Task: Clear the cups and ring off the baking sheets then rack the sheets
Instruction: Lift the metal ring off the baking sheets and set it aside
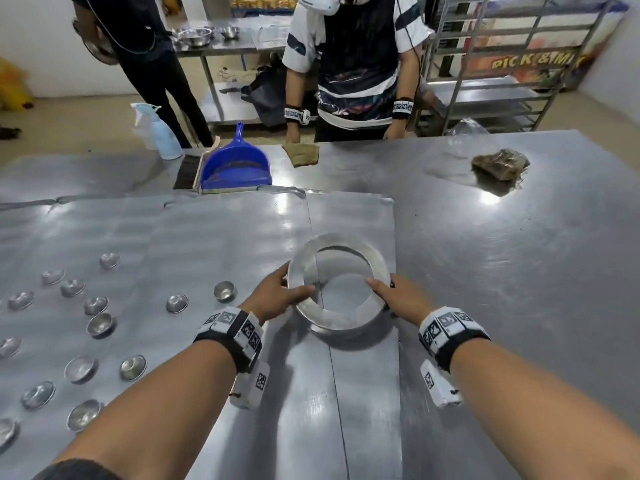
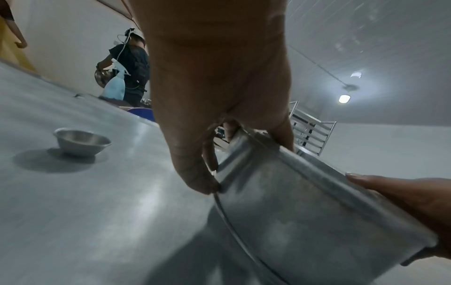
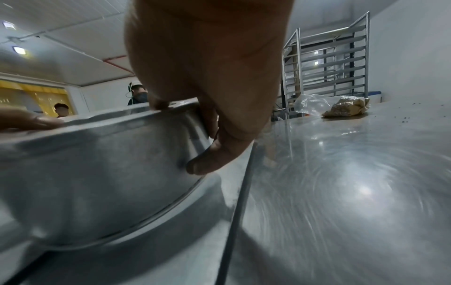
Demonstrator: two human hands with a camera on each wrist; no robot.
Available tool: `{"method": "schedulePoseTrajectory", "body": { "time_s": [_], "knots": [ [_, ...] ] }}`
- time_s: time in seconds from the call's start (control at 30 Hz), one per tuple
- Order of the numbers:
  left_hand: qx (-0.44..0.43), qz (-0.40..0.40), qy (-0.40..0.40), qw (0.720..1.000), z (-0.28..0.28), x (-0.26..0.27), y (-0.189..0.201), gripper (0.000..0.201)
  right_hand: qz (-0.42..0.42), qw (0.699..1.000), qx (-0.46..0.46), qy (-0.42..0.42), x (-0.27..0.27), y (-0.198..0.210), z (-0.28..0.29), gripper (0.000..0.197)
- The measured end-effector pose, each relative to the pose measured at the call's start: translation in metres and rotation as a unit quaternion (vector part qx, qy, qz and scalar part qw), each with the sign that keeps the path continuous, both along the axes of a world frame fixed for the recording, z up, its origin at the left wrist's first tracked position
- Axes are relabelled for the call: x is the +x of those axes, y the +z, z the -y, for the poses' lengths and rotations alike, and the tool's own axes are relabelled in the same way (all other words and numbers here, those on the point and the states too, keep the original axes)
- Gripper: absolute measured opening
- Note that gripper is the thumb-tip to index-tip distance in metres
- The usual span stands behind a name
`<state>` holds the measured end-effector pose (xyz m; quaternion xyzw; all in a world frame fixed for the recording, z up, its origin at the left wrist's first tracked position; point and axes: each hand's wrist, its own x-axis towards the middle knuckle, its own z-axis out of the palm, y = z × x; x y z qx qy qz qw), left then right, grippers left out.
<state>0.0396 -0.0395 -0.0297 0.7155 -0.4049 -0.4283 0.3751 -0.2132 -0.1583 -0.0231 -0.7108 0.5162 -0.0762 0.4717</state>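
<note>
A wide metal ring point(image 1: 341, 317) point(image 2: 305, 208) point(image 3: 97, 173) is held tilted just above the right baking sheet point(image 1: 367, 393), its near edge low. My left hand point(image 1: 277, 294) point(image 2: 214, 146) grips its left rim, thumb inside and fingers outside. My right hand point(image 1: 398, 294) point(image 3: 209, 135) grips the right rim the same way. Several small metal cups point(image 1: 100, 323) point(image 2: 81, 141) stand scattered over the left baking sheets point(image 1: 194, 258).
A blue dustpan point(image 1: 235, 164) with a brush, a spray bottle point(image 1: 162, 133) and a cloth point(image 1: 301, 154) lie beyond the sheets. A plastic bag of crumbs point(image 1: 498, 162) point(image 3: 341, 108) sits far right. A person stands across the table. The tray rack point(image 1: 502, 64) point(image 3: 327, 65) stands behind.
</note>
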Motion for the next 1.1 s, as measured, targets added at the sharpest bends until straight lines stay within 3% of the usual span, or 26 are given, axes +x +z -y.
{"method": "schedulePoseTrajectory", "body": {
  "time_s": [0.13,0.27,0.37,0.47,0.57,0.63,0.7,0.87,1.1],
  "knots": [
    [-0.096,-0.008,0.036,0.995,0.004,-0.005,0.025,0.073,0.097,0.994,-0.036,-0.038,0.000,0.031,-0.001,0.033],
    [-0.133,-0.046,0.080,0.987,0.000,-0.017,0.049,0.077,0.161,0.981,-0.066,-0.089,-0.003,0.048,-0.005,0.057],
    [-0.157,-0.060,0.097,0.981,-0.011,-0.030,0.054,0.063,0.191,0.971,-0.059,-0.130,-0.010,0.052,-0.014,0.083],
    [-0.153,-0.085,0.117,0.978,-0.024,-0.042,0.045,0.065,0.204,0.970,-0.046,-0.127,-0.018,0.046,-0.026,0.085],
    [-0.150,-0.088,0.121,0.977,-0.041,-0.060,0.035,0.045,0.196,0.972,-0.034,-0.123,-0.029,0.033,-0.040,0.077],
    [-0.154,-0.067,0.115,0.979,-0.054,-0.072,0.026,0.029,0.183,0.975,-0.039,-0.119,-0.038,0.028,-0.053,0.052],
    [-0.154,-0.049,0.114,0.980,-0.067,-0.081,0.016,0.029,0.177,0.977,-0.037,-0.109,-0.047,0.018,-0.064,0.029],
    [-0.136,-0.014,0.124,0.983,-0.091,-0.096,0.005,0.031,0.157,0.983,-0.017,-0.089,-0.068,-0.002,-0.084,0.051],
    [-0.108,0.027,0.101,0.989,-0.113,-0.101,-0.008,0.037,0.134,0.988,-0.032,-0.064,-0.092,-0.015,-0.101,0.047]
  ]
}}
